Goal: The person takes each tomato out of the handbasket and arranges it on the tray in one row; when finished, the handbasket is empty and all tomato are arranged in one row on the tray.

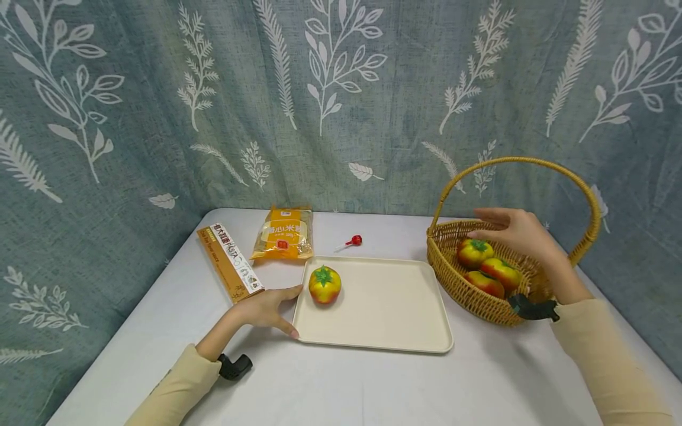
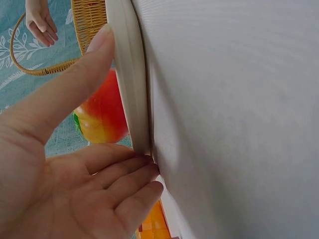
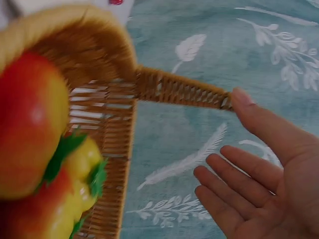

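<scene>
A cream tray [image 1: 383,307] lies on the table, and my left hand [image 1: 269,307] touches its left edge with thumb and fingers spread. In the left wrist view, the thumb [image 2: 79,82] rests at the tray's rim, with the fingertips against its side. One red-and-yellow fruit [image 1: 325,286] with green leaves on top sits at the tray's left end. Over the wicker basket [image 1: 453,269] hovers my right hand [image 1: 514,234], empty, its fingers extended. Inside the basket lie similar red-and-yellow fruits [image 1: 501,272]; the right wrist view shows them beside the hand, apart from it.
A long pasta box [image 1: 230,261] lies left of the tray. Behind the tray are an orange-and-clear food packet [image 1: 284,234] and a red lollipop [image 1: 356,240]. The basket's tall handle [image 1: 519,160] arches over the right side. A patterned curtain [image 1: 341,106] hangs behind the table.
</scene>
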